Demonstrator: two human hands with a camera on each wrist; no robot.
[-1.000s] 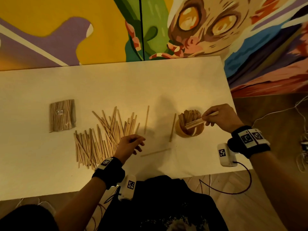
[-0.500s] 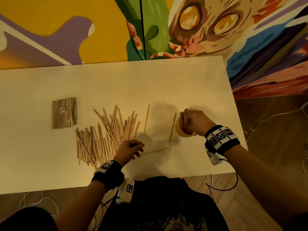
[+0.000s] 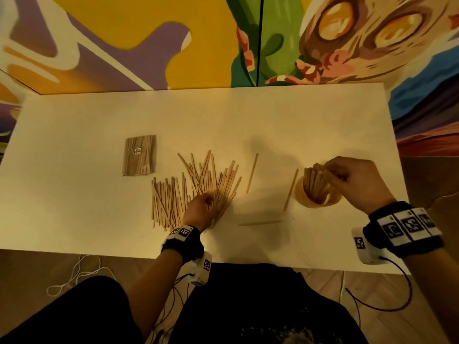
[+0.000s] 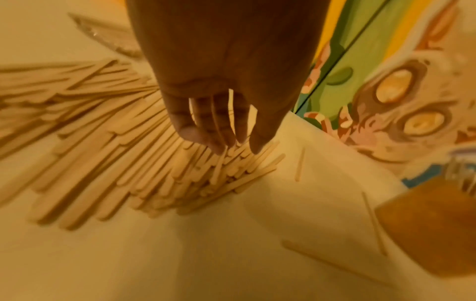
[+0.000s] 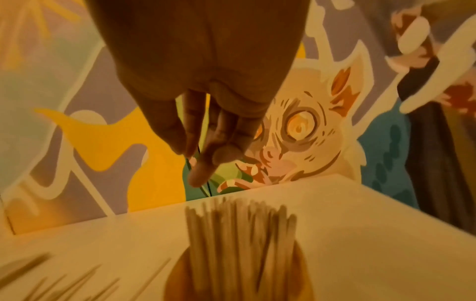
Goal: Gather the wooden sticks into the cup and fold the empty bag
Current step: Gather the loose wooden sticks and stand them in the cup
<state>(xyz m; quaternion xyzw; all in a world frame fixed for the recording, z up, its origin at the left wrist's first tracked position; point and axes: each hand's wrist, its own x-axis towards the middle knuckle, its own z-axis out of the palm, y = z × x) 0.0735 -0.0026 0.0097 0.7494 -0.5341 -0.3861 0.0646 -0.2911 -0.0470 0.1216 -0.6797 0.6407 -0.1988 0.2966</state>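
A pile of flat wooden sticks [image 3: 188, 189] lies spread on the white table [image 3: 248, 115]. My left hand [image 3: 207, 203] rests at the pile's near right end. In the left wrist view its straight fingers [image 4: 219, 146] point down and touch the stick ends [image 4: 180, 175]. The brown cup [image 3: 301, 198] stands to the right with several sticks upright in it. My right hand [image 3: 334, 172] hovers just over the stick tops [image 5: 231, 224]; its fingers [image 5: 201, 173] hang loose and hold nothing. The clear bag [image 3: 140, 155], flat with sticks inside, lies left of the pile.
Three single sticks lie between pile and cup: one upright-angled [image 3: 252, 173], one beside the cup [image 3: 291, 189], one crosswise near me [image 3: 259, 222]. A painted wall [image 3: 173, 40] stands behind the table. The table's right edge is close to the cup. Cables trail on the floor.
My right hand put its sticks into the cup and has lifted off, now empty. My left hand moved left onto the pile's near end.
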